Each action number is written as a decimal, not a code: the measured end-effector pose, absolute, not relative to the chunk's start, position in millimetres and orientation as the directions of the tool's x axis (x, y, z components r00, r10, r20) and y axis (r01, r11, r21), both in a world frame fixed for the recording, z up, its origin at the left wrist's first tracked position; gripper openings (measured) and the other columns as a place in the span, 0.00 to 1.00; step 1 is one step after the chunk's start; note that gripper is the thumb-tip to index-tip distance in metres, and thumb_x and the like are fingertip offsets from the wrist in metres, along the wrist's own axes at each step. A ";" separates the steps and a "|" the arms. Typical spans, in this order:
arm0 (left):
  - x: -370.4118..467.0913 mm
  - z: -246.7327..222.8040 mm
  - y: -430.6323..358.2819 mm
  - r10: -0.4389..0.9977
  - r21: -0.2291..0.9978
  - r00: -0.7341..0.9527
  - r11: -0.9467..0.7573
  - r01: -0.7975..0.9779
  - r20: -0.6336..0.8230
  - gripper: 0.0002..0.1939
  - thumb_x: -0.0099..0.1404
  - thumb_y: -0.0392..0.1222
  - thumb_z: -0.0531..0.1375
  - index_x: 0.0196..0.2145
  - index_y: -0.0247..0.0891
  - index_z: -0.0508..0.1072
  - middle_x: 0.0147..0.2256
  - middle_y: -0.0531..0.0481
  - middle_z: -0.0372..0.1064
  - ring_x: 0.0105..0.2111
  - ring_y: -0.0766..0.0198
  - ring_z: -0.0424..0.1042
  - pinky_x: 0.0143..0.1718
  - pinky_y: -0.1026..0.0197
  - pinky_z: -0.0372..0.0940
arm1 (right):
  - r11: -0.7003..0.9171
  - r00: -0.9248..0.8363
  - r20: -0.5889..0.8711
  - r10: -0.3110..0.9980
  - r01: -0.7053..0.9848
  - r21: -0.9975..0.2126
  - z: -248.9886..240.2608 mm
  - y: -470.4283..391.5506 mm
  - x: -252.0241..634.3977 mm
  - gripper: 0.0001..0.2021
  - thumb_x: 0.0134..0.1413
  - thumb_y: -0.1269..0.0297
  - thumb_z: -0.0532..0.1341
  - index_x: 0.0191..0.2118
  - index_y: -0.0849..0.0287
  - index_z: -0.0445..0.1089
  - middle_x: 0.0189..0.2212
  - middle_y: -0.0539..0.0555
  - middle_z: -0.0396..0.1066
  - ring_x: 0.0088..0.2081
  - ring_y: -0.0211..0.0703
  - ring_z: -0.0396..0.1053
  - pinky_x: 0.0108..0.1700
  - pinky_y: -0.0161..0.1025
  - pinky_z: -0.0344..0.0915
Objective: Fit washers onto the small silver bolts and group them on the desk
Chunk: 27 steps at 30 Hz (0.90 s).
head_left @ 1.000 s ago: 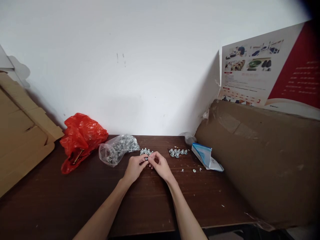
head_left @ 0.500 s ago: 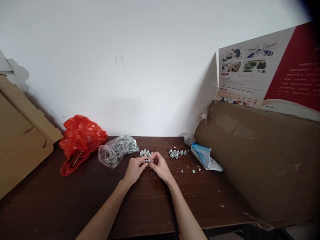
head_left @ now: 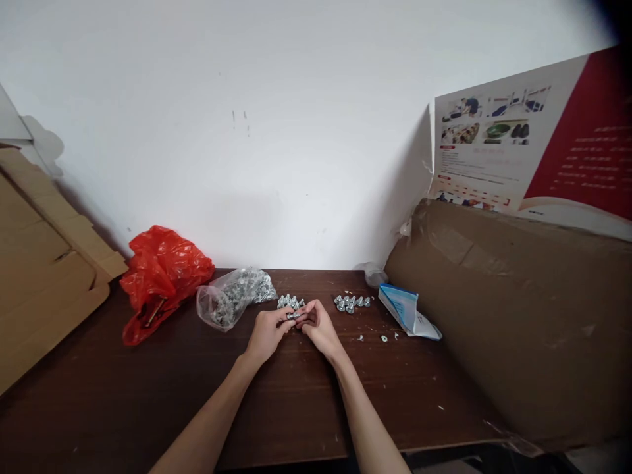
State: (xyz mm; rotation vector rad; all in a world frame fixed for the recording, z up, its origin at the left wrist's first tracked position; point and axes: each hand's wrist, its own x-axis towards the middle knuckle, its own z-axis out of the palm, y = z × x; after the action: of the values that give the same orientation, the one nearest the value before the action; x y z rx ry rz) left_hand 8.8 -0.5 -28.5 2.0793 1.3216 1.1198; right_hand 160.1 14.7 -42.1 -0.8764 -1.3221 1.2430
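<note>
A small silvery metal screw-like part [head_left: 293, 316] lies sideways between my two hands. My left hand [head_left: 267, 334] pinches its left end with thumb and forefinger. At its right end, the fingertips of my right hand [head_left: 320, 327] are closed round it. Just behind my hands stands a cluster of several metal parts [head_left: 288, 301], partly hidden by the fingers. Another group of several such parts [head_left: 350, 303] is to the right. A clear plastic bag [head_left: 234, 297] full of metal pieces lies left of the near cluster.
On the brown table [head_left: 296, 408], a red plastic bag [head_left: 165, 270] sits at the left beside flattened cardboard [head_left: 44, 263]. A blue and white packet [head_left: 409, 313] and small scraps [head_left: 384, 338] lie at the right. A large cardboard box [head_left: 523, 316] borders the right side.
My right fingers have shifted slightly around the end of the metal part, which my left hand keeps pinched. The whole view has moved a little.
</note>
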 end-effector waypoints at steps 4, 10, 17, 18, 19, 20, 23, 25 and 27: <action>8.5 -30.7 0.1 0.893 0.716 0.202 -0.444 0.539 0.401 0.09 0.60 0.38 0.57 0.35 0.34 0.76 0.21 0.53 0.69 0.22 0.67 0.66 0.28 0.68 0.61 | 0.190 -0.128 0.209 0.969 -0.146 -0.971 -44.1 15.3 159.2 0.15 0.43 0.61 0.63 0.31 0.54 0.53 0.28 0.48 0.67 0.29 0.39 0.67 0.34 0.38 0.66; 9.1 -29.3 0.1 0.896 0.714 0.209 -0.439 0.545 0.392 0.09 0.60 0.38 0.56 0.35 0.34 0.75 0.20 0.54 0.67 0.22 0.68 0.64 0.28 0.69 0.60 | 0.270 -0.104 0.276 0.956 -0.067 -0.961 -47.0 15.2 158.5 0.15 0.42 0.63 0.64 0.31 0.55 0.54 0.28 0.48 0.65 0.29 0.38 0.64 0.33 0.36 0.63; 8.6 -28.4 0.9 0.900 0.704 0.209 -0.431 0.565 0.383 0.10 0.60 0.40 0.57 0.36 0.34 0.76 0.19 0.54 0.68 0.20 0.68 0.63 0.30 0.68 0.61 | 0.286 -0.059 0.286 0.956 -0.016 -0.958 -46.4 13.8 158.8 0.12 0.44 0.64 0.61 0.30 0.55 0.54 0.25 0.46 0.64 0.27 0.37 0.62 0.31 0.35 0.61; 8.5 -28.8 1.2 0.901 0.705 0.206 -0.429 0.565 0.383 0.11 0.60 0.40 0.57 0.37 0.34 0.76 0.19 0.54 0.68 0.20 0.68 0.63 0.30 0.68 0.61 | 0.294 -0.057 0.293 0.954 0.008 -0.956 -46.6 13.6 158.9 0.12 0.43 0.64 0.61 0.30 0.55 0.54 0.25 0.46 0.64 0.26 0.37 0.61 0.30 0.35 0.60; 8.5 -29.2 1.4 0.903 0.709 0.201 -0.425 0.564 0.381 0.11 0.60 0.40 0.57 0.37 0.34 0.76 0.19 0.54 0.68 0.20 0.68 0.63 0.30 0.68 0.61 | 0.307 -0.062 0.305 0.950 0.023 -0.952 -46.7 13.3 159.1 0.12 0.43 0.65 0.61 0.29 0.55 0.54 0.25 0.46 0.64 0.25 0.37 0.60 0.30 0.34 0.59; 8.6 -29.5 1.6 0.905 0.714 0.194 -0.419 0.561 0.379 0.11 0.60 0.41 0.57 0.37 0.34 0.76 0.19 0.53 0.69 0.20 0.68 0.64 0.29 0.68 0.61 | 0.319 -0.065 0.317 0.946 0.025 -0.947 -46.8 12.9 159.1 0.12 0.42 0.66 0.61 0.29 0.55 0.53 0.25 0.46 0.64 0.25 0.36 0.60 0.29 0.34 0.59; 8.9 -29.7 1.7 0.909 0.724 0.183 -0.411 0.554 0.375 0.11 0.60 0.39 0.57 0.37 0.34 0.76 0.19 0.53 0.69 0.20 0.68 0.64 0.29 0.68 0.61 | 0.325 -0.061 0.322 0.945 0.046 -0.945 -46.4 11.0 158.9 0.11 0.44 0.65 0.60 0.30 0.55 0.54 0.25 0.46 0.64 0.25 0.37 0.60 0.29 0.34 0.58; 9.3 -29.2 1.6 0.908 0.721 0.182 -0.411 0.557 0.377 0.11 0.59 0.38 0.56 0.37 0.34 0.77 0.19 0.54 0.69 0.20 0.68 0.64 0.28 0.68 0.60 | 0.324 -0.054 0.321 0.946 0.095 -0.941 -46.0 9.8 158.4 0.11 0.45 0.64 0.61 0.30 0.55 0.55 0.23 0.45 0.63 0.24 0.37 0.59 0.28 0.34 0.58; 9.5 -28.7 1.5 0.910 0.721 0.176 -0.406 0.561 0.375 0.11 0.59 0.39 0.57 0.37 0.33 0.77 0.18 0.54 0.68 0.19 0.68 0.64 0.28 0.68 0.60 | 0.341 -0.046 0.338 0.940 0.102 -0.934 -45.6 9.0 157.9 0.11 0.45 0.65 0.60 0.29 0.55 0.54 0.24 0.45 0.63 0.24 0.36 0.59 0.28 0.34 0.58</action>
State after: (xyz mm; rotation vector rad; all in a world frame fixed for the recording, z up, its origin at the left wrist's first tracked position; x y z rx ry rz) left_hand 9.5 1.5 -28.7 2.0380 1.3851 1.1148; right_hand 157.9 9.0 -45.6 -1.0095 -1.4527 0.9143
